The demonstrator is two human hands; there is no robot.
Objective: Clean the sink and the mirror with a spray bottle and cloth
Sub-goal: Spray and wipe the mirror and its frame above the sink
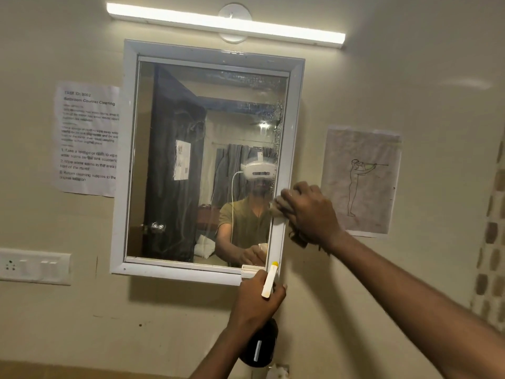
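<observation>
Gripping a spray bottle (263,343) by its neck, the left hand (255,302) sits nearest the camera, low and centre, its fingers curled round the white trigger head, whose yellow nozzle tip points up at the mirror's lower right corner; the bottle's dark body hangs below the fist, a pale label strip on its side. Above and slightly right, the right hand (308,214) closes on a bunched cloth (281,205) (light-coloured, mostly hidden under the fingers) and presses it against the right edge of the mirror (191,165), where the glass meets the white frame (289,160); droplets speckle the glass along that edge above the hand. The mirror hangs on a cream wall (382,91); a printed instruction sheet (87,138) is taped just to its left, a sheet with a line drawing of a standing figure (360,181) to its right, near the right hand. A white switch plate (32,266) sits low on the left; a lit tube light (224,23) runs above the frame. The sink is out of view.
</observation>
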